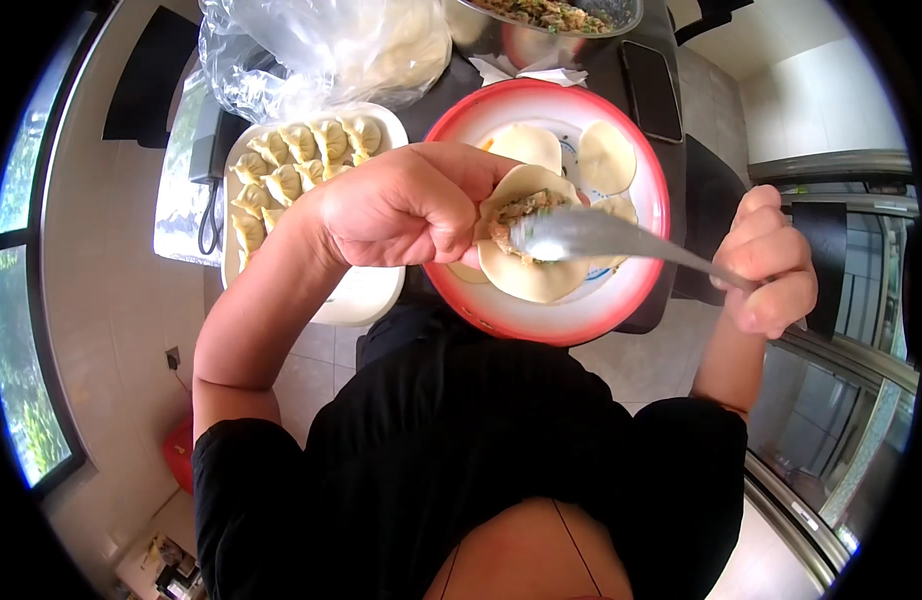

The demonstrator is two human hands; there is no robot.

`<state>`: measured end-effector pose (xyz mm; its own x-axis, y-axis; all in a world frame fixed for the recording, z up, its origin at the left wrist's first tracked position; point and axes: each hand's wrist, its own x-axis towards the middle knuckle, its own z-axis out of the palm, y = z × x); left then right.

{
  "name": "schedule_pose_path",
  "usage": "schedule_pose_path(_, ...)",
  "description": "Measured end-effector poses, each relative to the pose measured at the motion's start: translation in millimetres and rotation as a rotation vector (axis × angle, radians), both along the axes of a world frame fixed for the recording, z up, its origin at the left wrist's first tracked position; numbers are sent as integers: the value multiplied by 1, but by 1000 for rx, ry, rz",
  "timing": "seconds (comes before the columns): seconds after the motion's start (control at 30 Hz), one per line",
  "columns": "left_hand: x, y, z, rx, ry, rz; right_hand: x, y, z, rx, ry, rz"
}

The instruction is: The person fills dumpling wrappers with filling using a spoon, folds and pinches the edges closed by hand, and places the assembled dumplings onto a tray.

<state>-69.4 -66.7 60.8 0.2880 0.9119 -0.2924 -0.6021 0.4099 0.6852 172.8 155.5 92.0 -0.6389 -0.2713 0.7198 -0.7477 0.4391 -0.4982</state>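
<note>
My left hand [411,205] holds a round dumpling wrapper [531,280] by its left edge, above a red-rimmed white plate [653,255]. Minced filling [514,222] lies in the middle of that wrapper. With closed fingers, my right hand [766,265] grips the handle of a metal spoon [601,235]. The spoon's bowl rests over the filling and hides part of it. Other loose wrappers [607,158] lie on the plate, some partly covered by the held wrapper and the spoon.
Left of the plate, a white tray [366,300] carries several rows of pleated dumplings [283,185]. Behind stand a clear plastic bag [326,60] and a metal bowl of filling [546,14]. A phone [652,92] lies at the table's right edge, beside the plate.
</note>
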Motion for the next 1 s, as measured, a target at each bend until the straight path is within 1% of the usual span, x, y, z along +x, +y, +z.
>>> schedule_pose_path(0.03, 0, 0, 2, -31, -63, 2, -3, 2, 3, -32, -7, 68)
schedule_pose_path(0.1, -2, -2, -1, 9, 11, -5, -2, -4, 2, -88, -51, -20)
schedule_pose_path(0.13, -5, -3, -9, -15, -60, 0, -3, -4, 0, -110, -63, -67)
schedule_pose_path(0.17, -7, -5, -18, -41, -130, 5, -6, 1, -5, -172, 34, -121)
schedule_pose_path(0.2, -4, -1, -16, -65, -153, 39, -10, 2, -4, -279, 82, -248)
schedule_pose_path(0.27, 0, 1, -1, -73, -203, 161, -21, 9, -2, -565, 78, -559)
schedule_pose_path(0.33, -3, 3, -13, -34, -222, 221, -50, 34, 0, -296, 49, -722)
schedule_pose_path(0.37, -6, 5, -16, -14, -231, 250, -65, 46, -5, -302, 17, -752)
schedule_pose_path(0.47, -7, 13, -6, 20, -364, 384, -99, 64, -22, -283, -106, -860)
schedule_pose_path(0.5, -11, 17, -13, 35, -329, 422, -109, 68, -25, -282, -145, -874)
schedule_pose_path(0.53, -14, 22, -14, 43, -352, 434, -114, 69, -24, -228, -155, -883)
schedule_pose_path(0.6, -19, 30, -17, 52, -407, 459, -124, 71, -24, -212, -163, -931)
schedule_pose_path(0.63, -17, 35, -18, 76, -336, 498, -127, 71, -22, -157, -158, -946)
schedule_pose_path(0.73, -16, 52, -19, -6, -429, 509, -133, 73, -22, -8, -184, -960)
schedule_pose_path(0.8, -14, 61, -27, -5, -438, 531, -135, 78, -24, 72, -236, -935)
schedule_pose_path(0.93, -6, 76, -33, 12, -466, 555, -135, 82, -30, -73, -342, -833)
schedule_pose_path(1.0, -3, 79, -31, 21, -447, 540, -134, 81, -33, -92, -342, -804)
